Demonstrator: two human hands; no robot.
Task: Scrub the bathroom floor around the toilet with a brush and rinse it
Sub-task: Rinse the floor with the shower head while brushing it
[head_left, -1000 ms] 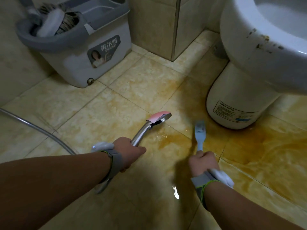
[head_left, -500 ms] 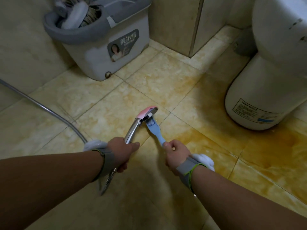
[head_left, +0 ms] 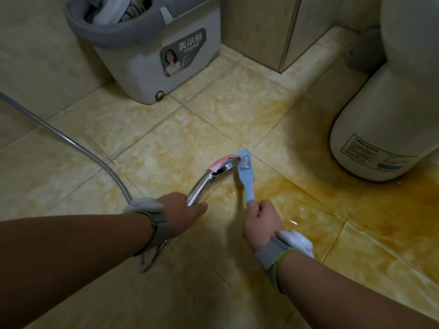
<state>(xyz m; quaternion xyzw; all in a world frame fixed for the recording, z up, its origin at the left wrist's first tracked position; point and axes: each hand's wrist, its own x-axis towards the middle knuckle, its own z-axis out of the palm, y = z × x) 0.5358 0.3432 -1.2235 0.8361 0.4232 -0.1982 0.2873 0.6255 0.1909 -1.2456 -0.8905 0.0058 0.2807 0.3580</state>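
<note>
Tiled floor (head_left: 213, 110) with amber staining beside the toilet base (head_left: 384, 129); a grey mop bucket (head_left: 152, 58) stands at the rear. Left hand (head_left: 180, 213) grips the chrome shower head (head_left: 213, 176) by its handle. Right hand (head_left: 261, 222) grips the blue brush (head_left: 245, 176), whose head lies just beside the shower head.

Two hands are showing, the left hand (head_left: 180, 210) and the right hand (head_left: 261, 222). Two grey bands are wrapping the wrists, the left wristband (head_left: 158, 230) and the right wristband (head_left: 270, 254), and two white pods are sitting by them, the left pod (head_left: 142, 205) and the right pod (head_left: 297, 241). One shower head (head_left: 213, 174), one hose (head_left: 71, 143) and one brush (head_left: 245, 176) are also showing. One mop bucket (head_left: 142, 74) and one toilet (head_left: 389, 115) are standing further off, bearing two printed labels, the bucket label (head_left: 183, 52) and the toilet label (head_left: 375, 154).
</note>
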